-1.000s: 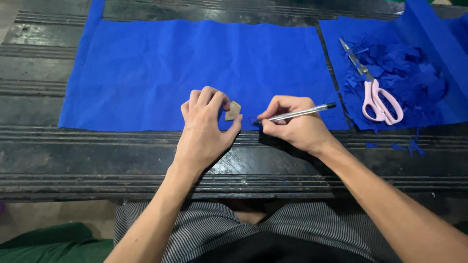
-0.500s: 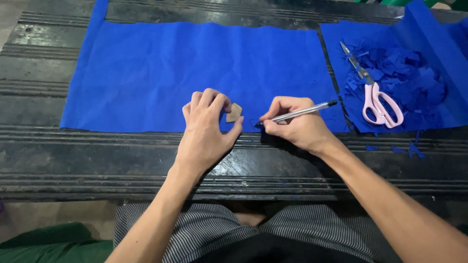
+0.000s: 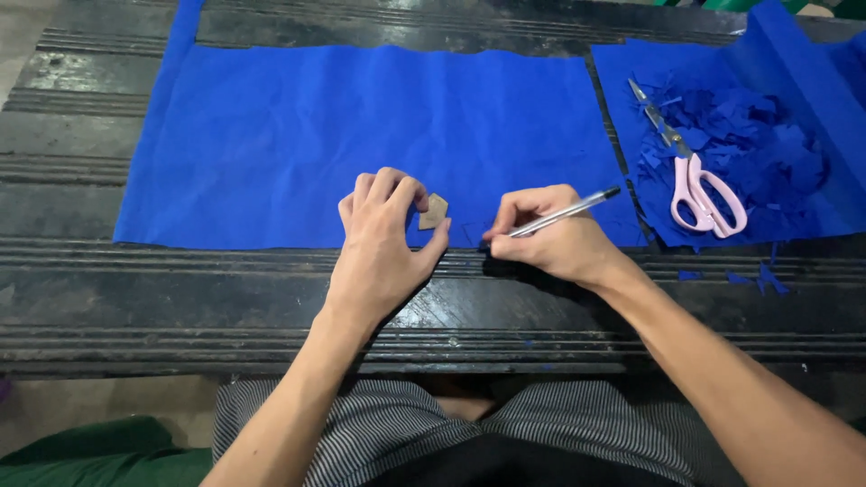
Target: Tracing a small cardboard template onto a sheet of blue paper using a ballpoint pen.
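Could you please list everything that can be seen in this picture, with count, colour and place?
cloth: one, blue, spread across the table
template: one, brown, small, on the cloth's near edge
pen: one, clear with dark cap, tip at the cloth's edge
scissors: one pair, pink handles, on the scraps at right
scraps: a pile, blue, right side
table: one, dark, ridged wood
left hand: pressing the template
right hand: holding the pen

Dark grooved wooden bench (image 3: pixel 81 289) under blue cloth sheet (image 3: pixel 298 135), with scattered blue scraps (image 3: pixel 762 278).
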